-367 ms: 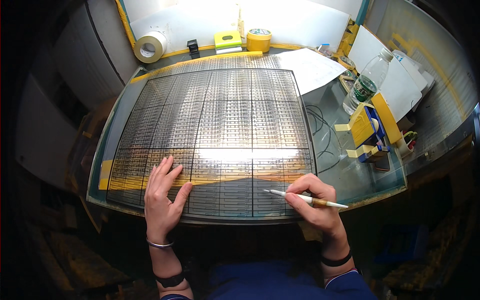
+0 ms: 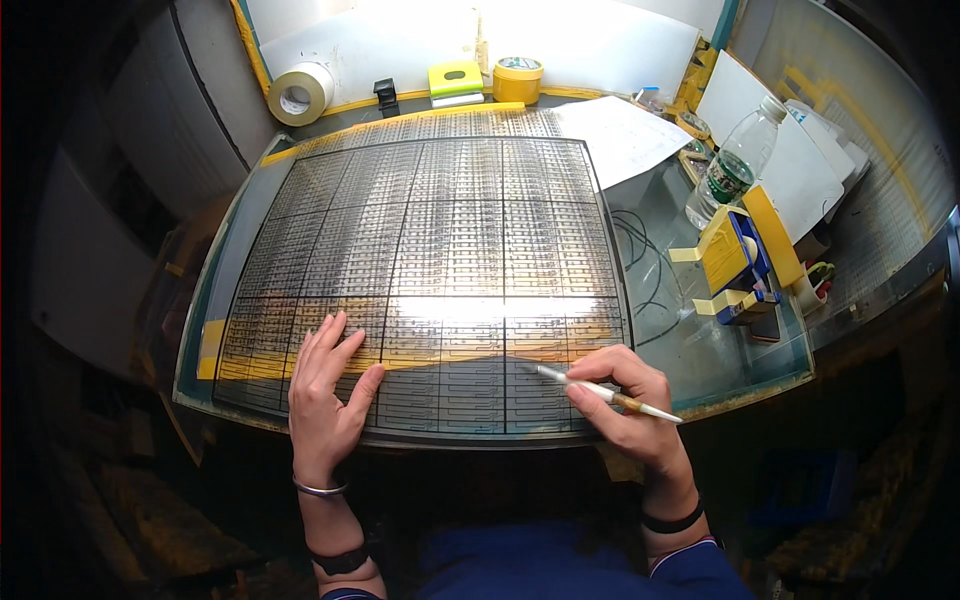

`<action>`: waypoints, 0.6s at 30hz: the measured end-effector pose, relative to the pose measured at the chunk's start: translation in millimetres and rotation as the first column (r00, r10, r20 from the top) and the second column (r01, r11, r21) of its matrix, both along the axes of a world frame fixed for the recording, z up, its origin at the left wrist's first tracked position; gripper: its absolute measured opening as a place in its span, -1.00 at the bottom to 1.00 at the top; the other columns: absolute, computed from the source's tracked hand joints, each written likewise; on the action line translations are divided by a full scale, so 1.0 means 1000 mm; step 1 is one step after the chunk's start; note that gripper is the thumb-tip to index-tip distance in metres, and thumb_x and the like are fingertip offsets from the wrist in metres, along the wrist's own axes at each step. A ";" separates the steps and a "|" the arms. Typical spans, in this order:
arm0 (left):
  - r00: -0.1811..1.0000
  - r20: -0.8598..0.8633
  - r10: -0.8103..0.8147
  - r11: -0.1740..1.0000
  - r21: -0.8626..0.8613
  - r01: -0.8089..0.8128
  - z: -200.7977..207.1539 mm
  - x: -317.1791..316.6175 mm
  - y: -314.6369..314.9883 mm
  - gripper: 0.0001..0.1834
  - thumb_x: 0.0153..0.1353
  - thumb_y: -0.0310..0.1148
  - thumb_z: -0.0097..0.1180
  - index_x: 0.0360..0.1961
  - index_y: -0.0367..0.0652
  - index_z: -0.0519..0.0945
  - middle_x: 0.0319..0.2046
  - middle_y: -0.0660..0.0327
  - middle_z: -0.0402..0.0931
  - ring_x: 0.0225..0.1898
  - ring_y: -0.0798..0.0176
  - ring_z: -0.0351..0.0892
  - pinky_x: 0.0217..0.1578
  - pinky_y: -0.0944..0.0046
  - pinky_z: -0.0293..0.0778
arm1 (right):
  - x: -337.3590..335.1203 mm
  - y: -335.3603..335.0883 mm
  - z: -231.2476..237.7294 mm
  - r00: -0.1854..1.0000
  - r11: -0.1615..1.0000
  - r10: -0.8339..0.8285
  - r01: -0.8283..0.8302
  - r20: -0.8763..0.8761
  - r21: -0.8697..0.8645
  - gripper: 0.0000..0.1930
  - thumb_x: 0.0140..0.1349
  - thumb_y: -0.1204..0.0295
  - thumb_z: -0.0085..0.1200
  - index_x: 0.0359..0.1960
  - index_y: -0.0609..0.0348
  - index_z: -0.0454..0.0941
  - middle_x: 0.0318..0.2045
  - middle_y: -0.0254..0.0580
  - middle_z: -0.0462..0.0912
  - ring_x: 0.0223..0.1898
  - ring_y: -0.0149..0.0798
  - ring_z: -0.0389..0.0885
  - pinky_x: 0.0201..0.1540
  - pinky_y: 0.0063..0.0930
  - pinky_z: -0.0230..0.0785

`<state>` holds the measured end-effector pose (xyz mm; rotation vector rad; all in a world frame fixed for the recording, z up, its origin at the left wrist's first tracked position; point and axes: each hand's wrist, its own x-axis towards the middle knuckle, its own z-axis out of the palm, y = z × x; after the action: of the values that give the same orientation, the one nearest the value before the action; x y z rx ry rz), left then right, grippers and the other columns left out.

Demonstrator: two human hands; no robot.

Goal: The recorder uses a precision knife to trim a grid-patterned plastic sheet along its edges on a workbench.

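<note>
A large see-through film sheet (image 2: 440, 240) with dense dark circuit-like lines and a grid lies over the worktable. My left hand (image 2: 328, 390) rests flat on its lower left part, fingers stretched and thumb out. In my right hand (image 2: 630, 400) a slim pen-like tool (image 2: 652, 410) with a white and gold-brown handle is pinched between thumb and fingers. Its thin metallic tip points left and away from me, at the lower right part of the sheet; whether it is a blade or a nib is too small to tell.
Along the back stand a white tape roll (image 2: 300, 95), a black clip (image 2: 386, 95), a yellow-green block (image 2: 455, 78) and a yellow tape roll (image 2: 518, 80). On the right are white paper (image 2: 630, 140), a plastic bottle (image 2: 735, 170), a tape dispenser (image 2: 738, 260) and a dark cable (image 2: 650, 260).
The pen-like tool has tilted in my right hand, its tip a little farther from me and its rear end lower and to the left. My left hand has not moved.
</note>
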<state>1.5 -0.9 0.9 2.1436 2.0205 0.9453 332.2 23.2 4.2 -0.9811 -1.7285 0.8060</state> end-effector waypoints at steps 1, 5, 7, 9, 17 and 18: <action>1.000 0.001 0.000 1.000 -0.001 0.000 0.000 0.001 0.000 -0.53 0.27 -0.26 0.35 0.17 -0.21 0.66 0.33 0.00 0.50 0.44 -0.05 0.36 0.49 -0.07 0.14 | 0.003 0.000 -0.001 1.000 1.000 0.015 -0.015 0.007 0.006 -0.89 0.18 0.53 0.38 -0.34 0.29 0.69 -0.36 -0.12 0.72 -0.28 -0.22 0.67 -0.15 -0.39 0.48; 1.000 -0.002 0.006 1.000 -0.009 -0.006 0.001 0.000 0.000 -0.53 0.27 -0.25 0.34 0.17 -0.21 0.66 0.34 0.00 0.49 0.45 -0.05 0.35 0.49 -0.07 0.13 | 0.010 0.000 -0.007 0.991 0.991 0.117 -0.120 -0.061 -0.058 -0.88 0.19 0.54 0.38 -0.42 0.27 0.65 -0.41 -0.17 0.69 -0.33 -0.29 0.64 -0.21 -0.43 0.46; 1.000 -0.006 0.008 1.000 -0.013 -0.008 0.001 0.001 0.000 -0.53 0.28 -0.25 0.34 0.17 -0.21 0.66 0.34 0.00 0.49 0.45 -0.05 0.35 0.49 -0.08 0.13 | 0.009 0.000 -0.007 0.990 0.992 0.115 -0.119 -0.080 -0.052 -0.86 0.20 0.54 0.37 -0.44 0.27 0.64 -0.42 -0.19 0.68 -0.34 -0.32 0.63 -0.23 -0.44 0.44; 1.000 -0.006 0.007 1.000 -0.014 -0.007 0.001 0.000 0.000 -0.53 0.28 -0.25 0.34 0.17 -0.21 0.66 0.34 -0.01 0.49 0.45 -0.05 0.35 0.49 -0.08 0.13 | 0.008 0.000 -0.007 0.993 0.993 0.084 -0.090 -0.088 -0.071 -0.88 0.19 0.54 0.37 -0.41 0.27 0.65 -0.41 -0.17 0.70 -0.33 -0.30 0.64 -0.21 -0.43 0.45; 1.000 -0.008 0.001 1.000 -0.006 -0.001 0.000 0.000 0.000 -0.53 0.27 -0.26 0.35 0.17 -0.21 0.66 0.34 -0.01 0.49 0.45 -0.06 0.35 0.49 -0.08 0.14 | -0.001 0.000 -0.001 0.999 1.000 -0.029 0.029 -0.020 -0.012 -0.87 0.18 0.53 0.38 -0.28 0.29 0.71 -0.35 -0.11 0.74 -0.28 -0.21 0.68 -0.16 -0.38 0.48; 1.000 -0.009 0.000 1.000 -0.004 0.000 0.000 -0.001 0.000 -0.53 0.27 -0.26 0.35 0.17 -0.21 0.66 0.34 -0.01 0.49 0.45 -0.06 0.35 0.49 -0.08 0.14 | -0.002 0.000 0.000 0.999 0.999 -0.030 0.030 -0.018 -0.013 -0.88 0.18 0.53 0.38 -0.29 0.29 0.71 -0.35 -0.11 0.73 -0.28 -0.21 0.68 -0.15 -0.38 0.48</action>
<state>0.6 -0.8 0.7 2.1491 2.0250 0.9326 330.5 23.6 3.9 -1.0029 -1.6912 0.8052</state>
